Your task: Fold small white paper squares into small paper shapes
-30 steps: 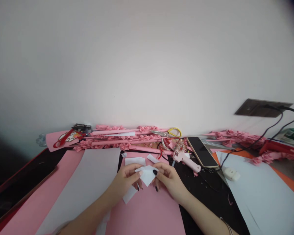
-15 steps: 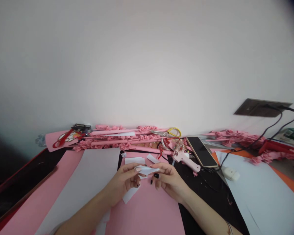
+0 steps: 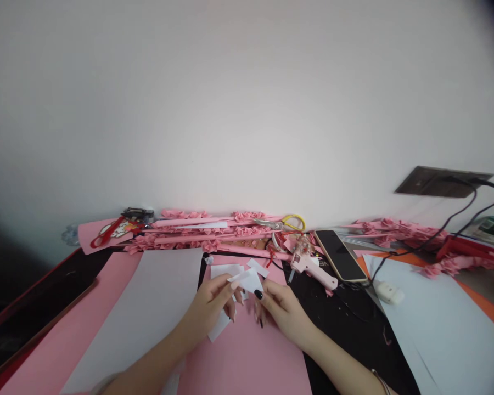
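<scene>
A small folded piece of white paper (image 3: 249, 280) is held up between my two hands. My left hand (image 3: 214, 300) pinches its left end between thumb and fingers. At the lower right corner, the thumb and fingers of my right hand (image 3: 280, 307) grip the same piece. Below my hands lies a pink paper sheet (image 3: 247, 356). Several white paper pieces rest on it, among them a rectangle (image 3: 222, 270) behind my left hand, a strip (image 3: 258, 267) farther right and another piece (image 3: 219, 327) partly hidden under my left hand.
A pink glue gun (image 3: 313, 269) and a phone (image 3: 341, 255) lie to the right, with yellow-handled scissors (image 3: 286, 223) behind. Pink paper flower stems (image 3: 197, 240) line the wall. Large white sheets lie left (image 3: 135, 312) and right (image 3: 440, 318). Cables hang from an outlet (image 3: 442, 181).
The white paper has turned from nearly edge-on to showing a broad, pointed face. My right hand has shifted slightly down, to its lower corner.
</scene>
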Tool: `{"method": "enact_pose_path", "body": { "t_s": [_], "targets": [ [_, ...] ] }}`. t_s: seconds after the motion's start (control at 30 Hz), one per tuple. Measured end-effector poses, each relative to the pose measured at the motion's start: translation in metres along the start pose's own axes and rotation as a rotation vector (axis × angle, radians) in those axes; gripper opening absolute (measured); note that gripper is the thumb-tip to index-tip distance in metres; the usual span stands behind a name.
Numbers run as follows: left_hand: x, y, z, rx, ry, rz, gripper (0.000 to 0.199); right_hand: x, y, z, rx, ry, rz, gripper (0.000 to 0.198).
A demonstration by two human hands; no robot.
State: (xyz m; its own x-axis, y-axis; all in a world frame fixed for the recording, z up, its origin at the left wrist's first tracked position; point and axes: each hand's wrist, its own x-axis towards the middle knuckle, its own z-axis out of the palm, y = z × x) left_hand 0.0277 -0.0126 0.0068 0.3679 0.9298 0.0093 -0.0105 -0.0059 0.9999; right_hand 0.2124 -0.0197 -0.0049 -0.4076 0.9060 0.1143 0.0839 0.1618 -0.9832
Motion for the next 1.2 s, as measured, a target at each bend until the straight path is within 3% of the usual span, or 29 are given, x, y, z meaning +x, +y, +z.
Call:
{"method": "enact_pose_path", "body": {
  "t_s": [0.2,0.4,0.57,0.73,0.83,0.93,1.2],
  "targets": [
    [-0.002,-0.004,0.000,-0.030,-0.014,0.014,0.037,-0.002,-0.005,-0.002,-0.245,-0.058,-0.068,0.030],
    [0.003,-0.001,-0.002,0.098,0.000,0.015,0.015,0.000,-0.010,-0.009,-0.464,-0.026,-0.132,0.022],
    [0.001,-0.004,0.002,0.296,0.024,-0.006,0.016,0.001,-0.002,-0.009,-0.303,0.050,-0.036,0.009],
    [0.000,-0.006,0.003,0.380,0.075,-0.017,0.020,0.002,-0.003,-0.005,-0.062,0.001,0.011,0.029],
    [0.000,-0.005,0.003,0.392,0.092,0.000,0.022,0.001,-0.003,-0.003,-0.078,-0.017,0.013,0.025],
    [0.000,-0.004,0.003,0.383,0.067,0.006,0.022,0.002,0.000,0.000,-0.100,0.034,0.045,0.021],
    [-0.001,-0.004,0.004,0.282,-0.079,-0.031,0.019,0.007,0.004,-0.001,0.132,0.088,0.102,0.022]
  ]
}}
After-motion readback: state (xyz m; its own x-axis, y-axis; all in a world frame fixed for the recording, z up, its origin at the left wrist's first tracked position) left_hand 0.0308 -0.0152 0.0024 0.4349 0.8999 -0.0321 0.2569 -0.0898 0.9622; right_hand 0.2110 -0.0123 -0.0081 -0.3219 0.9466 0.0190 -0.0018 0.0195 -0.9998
